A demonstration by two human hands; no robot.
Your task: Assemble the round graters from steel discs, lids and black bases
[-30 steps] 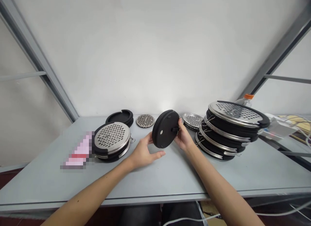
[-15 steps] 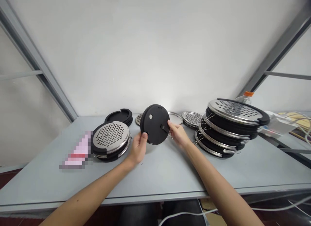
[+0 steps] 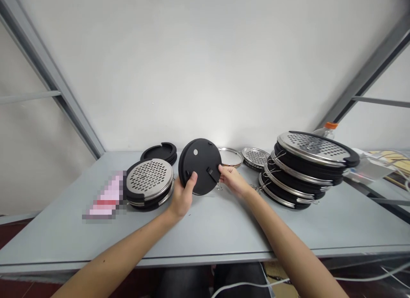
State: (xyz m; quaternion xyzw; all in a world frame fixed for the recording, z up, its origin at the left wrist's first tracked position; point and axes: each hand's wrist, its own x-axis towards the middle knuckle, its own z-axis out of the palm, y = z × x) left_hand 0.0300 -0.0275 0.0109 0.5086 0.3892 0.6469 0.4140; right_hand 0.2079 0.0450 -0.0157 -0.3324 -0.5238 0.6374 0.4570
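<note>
Both hands hold a round black disc (image 3: 200, 166) upright above the grey table, its flat back facing me with a small pale dot and a short dark tab. My left hand (image 3: 181, 196) grips its lower left rim, thumb on the back face. My right hand (image 3: 232, 181) holds its right edge with the fingertips. Just left of my left hand sits a stack of black-and-steel perforated round pieces (image 3: 149, 181). Behind the disc and to its right lies a thin steel ring (image 3: 229, 157).
On the grey table (image 3: 205, 234) a taller stack of perforated black-and-steel pieces (image 3: 304, 169) stands right, beside a perforated steel plate (image 3: 255, 157). Black rings (image 3: 159, 152) lie at the back. A blurred pink item (image 3: 105, 196), a bottle (image 3: 325, 132) and a white power strip (image 3: 365, 172) with cables are also there.
The black disc has moved left and turned in my hands. My left hand has shifted from behind it to its lower rim. The steel ring behind it now shows.
</note>
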